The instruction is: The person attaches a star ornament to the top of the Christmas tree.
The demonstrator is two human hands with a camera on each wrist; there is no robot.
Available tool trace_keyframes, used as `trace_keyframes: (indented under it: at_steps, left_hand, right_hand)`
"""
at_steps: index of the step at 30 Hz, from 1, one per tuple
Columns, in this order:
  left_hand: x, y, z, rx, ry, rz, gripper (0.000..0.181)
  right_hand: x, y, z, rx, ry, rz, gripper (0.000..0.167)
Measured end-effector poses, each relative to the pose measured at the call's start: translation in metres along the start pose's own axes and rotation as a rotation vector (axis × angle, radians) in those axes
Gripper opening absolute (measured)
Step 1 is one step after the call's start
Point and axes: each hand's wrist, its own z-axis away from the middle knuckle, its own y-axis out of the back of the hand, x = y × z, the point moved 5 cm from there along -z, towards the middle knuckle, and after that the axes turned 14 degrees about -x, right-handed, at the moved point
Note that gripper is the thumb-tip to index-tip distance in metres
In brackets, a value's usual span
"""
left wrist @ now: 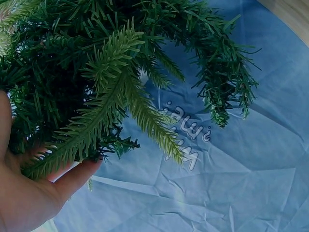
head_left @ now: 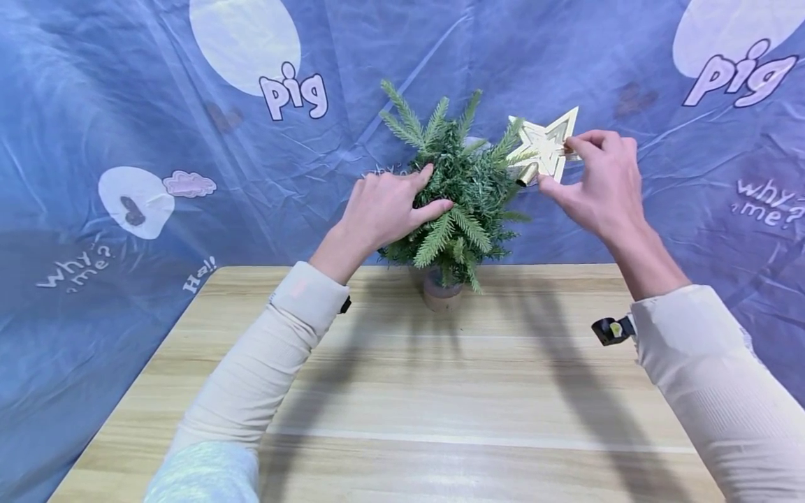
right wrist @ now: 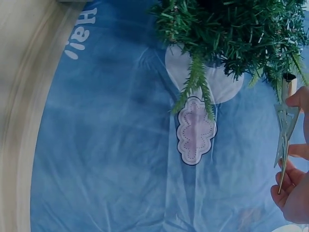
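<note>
A small artificial Christmas tree with dark and lighter green sprigs stands upright in a round pot at the table's back edge. My left hand holds its foliage from the left, thumb and index finger on the near side. In the left wrist view, branches partly hide that hand. Beside the tree's upper right, my right hand pinches a gold star topper between thumb and fingers. The star's short tube points down toward the tree. The right wrist view shows the star edge-on, just below the branches.
The tree and its pot stand on a light wooden table. Close behind hangs a blue cloth backdrop with printed words and pale shapes. A small black device sits at the right cuff.
</note>
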Motion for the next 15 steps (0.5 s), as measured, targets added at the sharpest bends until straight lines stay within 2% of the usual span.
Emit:
trace_keyframes:
  at_steps: [5, 11, 15]
  left_hand:
    - [0.0, 0.0, 0.0, -0.003, -0.004, 0.007, 0.079]
    - [0.0, 0.001, 0.001, 0.004, -0.005, 0.001, 0.079]
    - [0.0, 0.001, 0.001, 0.005, -0.004, -0.003, 0.079]
  right_hand:
    - [-0.002, 0.007, -0.003, 0.052, -0.023, -0.001, 0.066]
    - [-0.007, 0.018, -0.006, 0.111, -0.029, -0.017, 0.059]
    - [-0.015, 0.024, -0.009, 0.119, -0.029, -0.017, 0.06]
